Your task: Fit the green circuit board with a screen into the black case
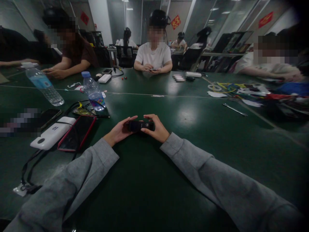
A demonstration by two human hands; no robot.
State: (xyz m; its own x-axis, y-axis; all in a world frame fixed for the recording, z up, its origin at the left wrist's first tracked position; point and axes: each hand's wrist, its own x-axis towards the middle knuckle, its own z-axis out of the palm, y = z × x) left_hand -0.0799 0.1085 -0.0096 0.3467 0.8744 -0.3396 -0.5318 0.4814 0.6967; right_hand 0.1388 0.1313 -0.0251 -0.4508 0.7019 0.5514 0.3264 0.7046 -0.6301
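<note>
A small black device (136, 126) with a dark, screen-like face and small pale markings is held sideways between my hands, over the middle of the green table (149, 183). My left hand (120, 130) grips its left end, with fingers reaching behind it. Around the right end curls my right hand (155, 129), its thumb across the front and its fingers over the top. The far side of the device is hidden. To the left of my hands lie a phone with a red edge (78, 132) and a white power bank (53, 132) with a black strap over it.
Two water bottles, one blue-capped (94, 91) and one white-capped (44, 83), stand at the left. A wrench (234, 110) lies at the right, before a heap of cables (251, 90). Across the table a person in a white shirt (153, 54) handles a small object; others sit nearby.
</note>
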